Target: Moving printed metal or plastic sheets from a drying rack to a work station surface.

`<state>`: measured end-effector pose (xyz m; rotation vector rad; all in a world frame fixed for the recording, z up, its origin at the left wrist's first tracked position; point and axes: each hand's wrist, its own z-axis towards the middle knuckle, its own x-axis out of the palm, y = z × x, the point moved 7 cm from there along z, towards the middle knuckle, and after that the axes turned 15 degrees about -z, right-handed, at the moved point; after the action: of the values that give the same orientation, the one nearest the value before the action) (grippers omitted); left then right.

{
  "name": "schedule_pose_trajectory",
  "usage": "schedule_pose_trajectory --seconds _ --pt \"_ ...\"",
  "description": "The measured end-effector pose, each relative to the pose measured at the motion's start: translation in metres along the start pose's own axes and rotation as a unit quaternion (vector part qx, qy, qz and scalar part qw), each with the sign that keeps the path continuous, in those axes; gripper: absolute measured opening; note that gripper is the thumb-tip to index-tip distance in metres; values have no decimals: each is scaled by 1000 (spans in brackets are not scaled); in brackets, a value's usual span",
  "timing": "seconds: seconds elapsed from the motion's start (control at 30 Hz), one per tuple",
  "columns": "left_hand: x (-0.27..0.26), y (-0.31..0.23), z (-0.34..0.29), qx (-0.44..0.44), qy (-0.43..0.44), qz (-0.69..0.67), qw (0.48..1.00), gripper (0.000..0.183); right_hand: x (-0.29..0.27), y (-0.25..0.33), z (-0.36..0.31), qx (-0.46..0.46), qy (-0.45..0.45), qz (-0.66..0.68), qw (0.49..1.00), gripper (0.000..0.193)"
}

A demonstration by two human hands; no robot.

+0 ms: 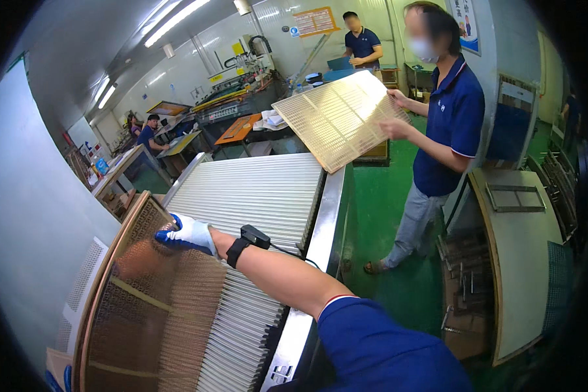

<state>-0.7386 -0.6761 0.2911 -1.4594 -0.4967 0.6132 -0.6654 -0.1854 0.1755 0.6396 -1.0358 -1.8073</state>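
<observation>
A large copper-coloured circuit board panel (196, 294) with rows of fine cut-outs stands tilted over the roller conveyor (255, 186) at the left. My right hand (188, 235), in a white glove with blue-coated fingers, grips this panel by its far right edge. At the lower left rim, blue glove fingers of my left hand (59, 380) show by the panel's near edge, and the rest of that hand is out of sight. Across the conveyor, a masked person (447, 124) holds a similar pale gold panel (343, 117) in both bare hands, one corner near the conveyor's metal side rail.
A white perforated sheet (85, 277) leans beside my panel. At the right stand a board-topped table (519, 255) with a metal frame (516, 198) on it and racks beyond. Green floor (379, 202) lies beside the conveyor. Machines and other workers are farther back.
</observation>
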Motion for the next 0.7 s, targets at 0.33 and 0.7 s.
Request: schedule_pose_trajectory --seconds 0.33,0.7 --pt "-68 7 3 59 29 351 934 48 -18 -6 -9 164 -52 -353 920 31" --pt "-327 -18 -114 -252 -445 453 730 85 -6 -35 -1 17 22 22 999 36"
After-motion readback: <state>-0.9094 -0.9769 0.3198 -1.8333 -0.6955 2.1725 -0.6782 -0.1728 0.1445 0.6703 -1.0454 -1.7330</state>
